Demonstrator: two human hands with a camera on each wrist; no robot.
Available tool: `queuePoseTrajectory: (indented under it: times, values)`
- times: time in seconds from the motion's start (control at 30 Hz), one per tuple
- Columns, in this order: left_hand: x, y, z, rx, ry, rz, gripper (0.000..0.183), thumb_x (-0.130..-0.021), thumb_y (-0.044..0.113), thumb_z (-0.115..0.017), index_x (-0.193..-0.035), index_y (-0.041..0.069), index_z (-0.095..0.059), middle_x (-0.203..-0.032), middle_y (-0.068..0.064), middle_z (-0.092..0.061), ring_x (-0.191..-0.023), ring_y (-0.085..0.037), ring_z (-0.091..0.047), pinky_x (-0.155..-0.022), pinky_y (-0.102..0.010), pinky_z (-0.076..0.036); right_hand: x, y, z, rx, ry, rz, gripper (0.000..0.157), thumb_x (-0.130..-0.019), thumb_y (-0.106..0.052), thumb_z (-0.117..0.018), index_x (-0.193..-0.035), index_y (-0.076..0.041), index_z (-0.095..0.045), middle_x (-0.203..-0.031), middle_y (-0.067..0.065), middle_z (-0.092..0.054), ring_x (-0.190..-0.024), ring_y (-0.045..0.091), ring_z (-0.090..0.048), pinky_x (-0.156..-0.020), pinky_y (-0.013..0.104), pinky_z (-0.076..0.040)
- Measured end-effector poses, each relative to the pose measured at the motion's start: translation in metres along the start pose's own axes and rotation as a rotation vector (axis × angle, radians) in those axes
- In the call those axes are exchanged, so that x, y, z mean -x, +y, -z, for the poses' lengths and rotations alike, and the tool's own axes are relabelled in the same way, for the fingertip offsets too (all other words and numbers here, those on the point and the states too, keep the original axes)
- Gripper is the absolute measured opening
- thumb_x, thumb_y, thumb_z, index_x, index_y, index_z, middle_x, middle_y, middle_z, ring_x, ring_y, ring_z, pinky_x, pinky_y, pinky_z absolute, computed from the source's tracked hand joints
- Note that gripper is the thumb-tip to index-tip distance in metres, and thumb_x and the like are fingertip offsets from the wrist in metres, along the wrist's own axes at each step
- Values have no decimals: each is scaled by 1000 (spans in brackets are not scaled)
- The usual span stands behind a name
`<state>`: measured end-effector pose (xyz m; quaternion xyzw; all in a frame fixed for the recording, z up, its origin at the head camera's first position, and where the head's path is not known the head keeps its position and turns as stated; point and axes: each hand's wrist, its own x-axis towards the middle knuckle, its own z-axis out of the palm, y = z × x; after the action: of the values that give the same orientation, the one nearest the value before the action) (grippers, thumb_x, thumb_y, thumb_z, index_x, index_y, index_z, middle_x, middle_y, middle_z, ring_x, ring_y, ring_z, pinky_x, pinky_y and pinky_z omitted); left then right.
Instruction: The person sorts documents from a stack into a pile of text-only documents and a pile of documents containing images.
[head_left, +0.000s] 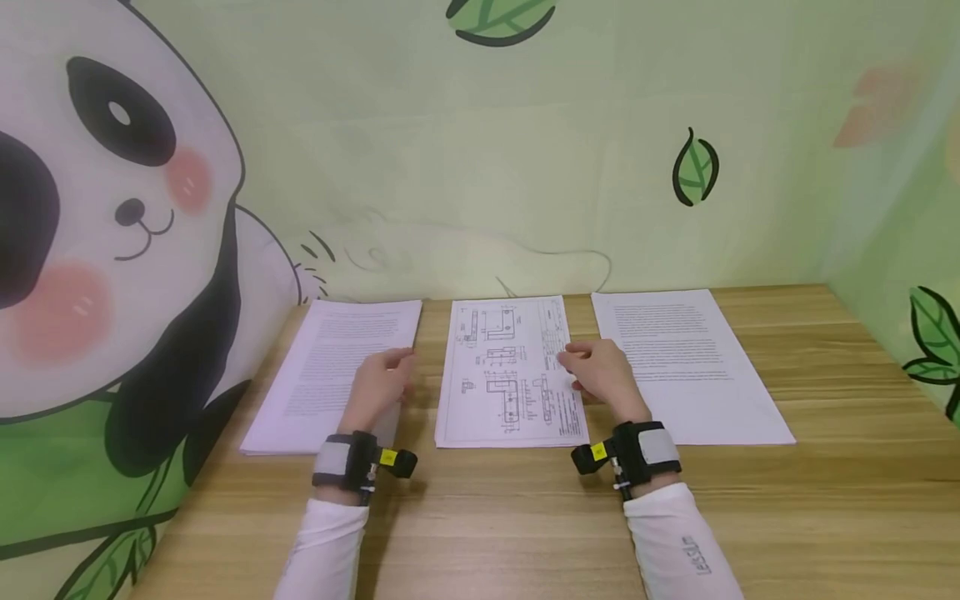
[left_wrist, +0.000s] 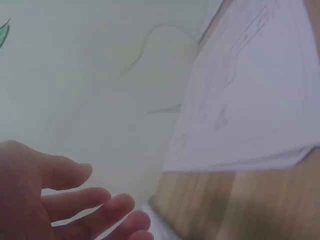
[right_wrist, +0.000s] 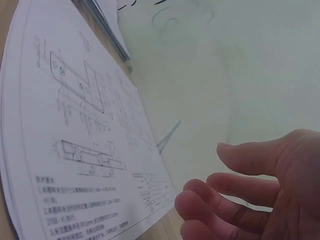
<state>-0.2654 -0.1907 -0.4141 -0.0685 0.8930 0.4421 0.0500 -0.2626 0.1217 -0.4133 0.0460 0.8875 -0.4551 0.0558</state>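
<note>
Three paper stacks lie side by side on the table. The middle one (head_left: 480,429) has a technical drawing on top, with outlined parts and small text. Printed lines of text cover the left stack (head_left: 300,417) and the right stack (head_left: 720,417). My left hand (head_left: 378,383) hovers over the left stack's right edge, its fingers loosely bent with nothing between them. Over the drawing's right edge is my right hand (head_left: 603,371), fingers also loosely bent; the right wrist view shows a gap between thumb and fingers and nothing held.
The wooden table (head_left: 495,525) ends at a pale green wall cloth (head_left: 525,167) with a large panda print (head_left: 180,250) at the left. Each wrist wears a black strap with a small camera, such as the right camera (head_left: 588,458).
</note>
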Motion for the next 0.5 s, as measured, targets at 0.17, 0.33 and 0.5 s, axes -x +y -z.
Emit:
queuePoseTrajectory:
  times: [0.17,0.33,0.5]
  values:
    - [-4,-10,27,-29,54,-2,48,-95,34,-46,-137,11,-46,-142,-16,-47,-123,-34,-48,-100,-51,-42,2,-13,-3,-24,10,36,45,-91,-33,-55,-129,-9,-56,-103,17,-66,-74,31,-67,-54,26,-52]
    - [-6,-19,49,-45,71,38,51,-96,34,-44,-141,11,-40,-147,-17,-40,-131,-37,-39,-105,-56,-35,3,-23,-13,-54,34,89,47,-92,-31,-54,-134,-10,-51,-102,20,-66,-75,34,-67,-51,23,-49]
    - [-7,-33,57,-59,54,40,54,-96,36,-44,-142,9,-38,-147,-18,-39,-132,-38,-38,-106,-57,-34,10,-31,-33,-69,49,133,52,-91,-33,-54,-138,-13,-44,-102,15,-65,-78,33,-68,-54,25,-50]
